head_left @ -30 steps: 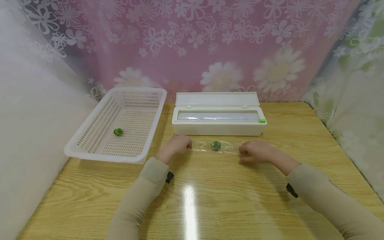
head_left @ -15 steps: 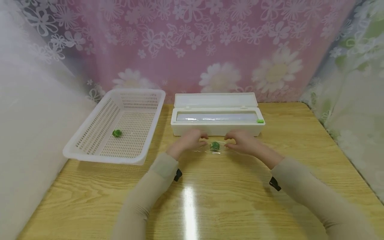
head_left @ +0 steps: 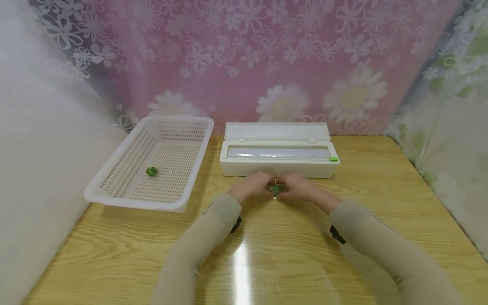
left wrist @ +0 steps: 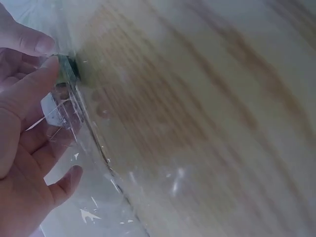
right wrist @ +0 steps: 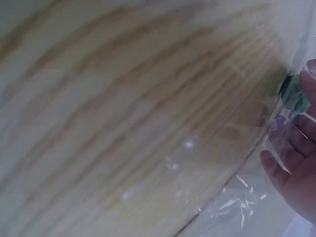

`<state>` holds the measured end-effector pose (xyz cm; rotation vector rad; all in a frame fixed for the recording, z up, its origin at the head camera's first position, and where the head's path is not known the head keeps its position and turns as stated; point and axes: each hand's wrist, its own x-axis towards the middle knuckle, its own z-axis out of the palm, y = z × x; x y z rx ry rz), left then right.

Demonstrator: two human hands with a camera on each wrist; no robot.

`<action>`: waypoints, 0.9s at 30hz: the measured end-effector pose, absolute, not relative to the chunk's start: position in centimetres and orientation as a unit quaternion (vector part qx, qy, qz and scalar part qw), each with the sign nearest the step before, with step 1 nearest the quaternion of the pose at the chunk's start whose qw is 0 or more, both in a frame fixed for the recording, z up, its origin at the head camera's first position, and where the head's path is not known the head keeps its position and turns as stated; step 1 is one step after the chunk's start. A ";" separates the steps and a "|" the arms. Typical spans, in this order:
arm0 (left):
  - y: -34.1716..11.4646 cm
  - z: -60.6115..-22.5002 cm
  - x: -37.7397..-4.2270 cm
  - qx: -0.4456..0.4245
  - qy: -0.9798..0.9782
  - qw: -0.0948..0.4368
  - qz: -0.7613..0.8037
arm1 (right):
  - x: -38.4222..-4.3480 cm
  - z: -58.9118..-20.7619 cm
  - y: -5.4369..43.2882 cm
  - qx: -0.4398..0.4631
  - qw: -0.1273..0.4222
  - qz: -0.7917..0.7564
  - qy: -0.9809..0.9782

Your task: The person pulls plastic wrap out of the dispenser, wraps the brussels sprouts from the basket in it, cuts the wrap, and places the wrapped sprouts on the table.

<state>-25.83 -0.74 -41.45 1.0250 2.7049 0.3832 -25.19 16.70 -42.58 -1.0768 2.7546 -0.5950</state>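
Observation:
A small dark-green roundish vegetable point(head_left: 275, 189), its exact kind too small to tell, sits in clear plastic wrap point(left wrist: 103, 158) on the wooden table. My left hand point(head_left: 256, 184) pinches it from the left, with fingertips partly behind the film in the left wrist view. From the other side my right hand point(head_left: 296, 186) meets it, thumb and forefinger at its edge, while the lower fingers point(right wrist: 281, 168) stay looser under the film. The two hands nearly touch around it, hiding much of it. Just behind them stands a white wrap dispenser box point(head_left: 280, 169) with its lid raised and a film roll inside.
A white perforated basket point(head_left: 187, 192) stands to the left with another small green vegetable point(head_left: 151, 171) in it. The wooden table point(head_left: 289, 254) reaches toward me. A flowered pink curtain point(head_left: 228, 93) hangs behind the table.
Both hands have come inward from the ends of the stretched wrap and now meet at the green vegetable. The basket and dispenser have stayed in place.

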 end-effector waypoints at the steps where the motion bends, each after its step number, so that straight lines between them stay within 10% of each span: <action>1: -0.7 -41.6 -25.9 0.347 0.922 0.109 0.133 | -25.1 -42.6 16.6 -0.353 0.062 -0.199 0.912; 27: -2.5 -39.6 -25.6 0.374 0.898 0.030 0.230 | -24.4 -40.3 16.8 -0.303 0.076 -0.371 0.875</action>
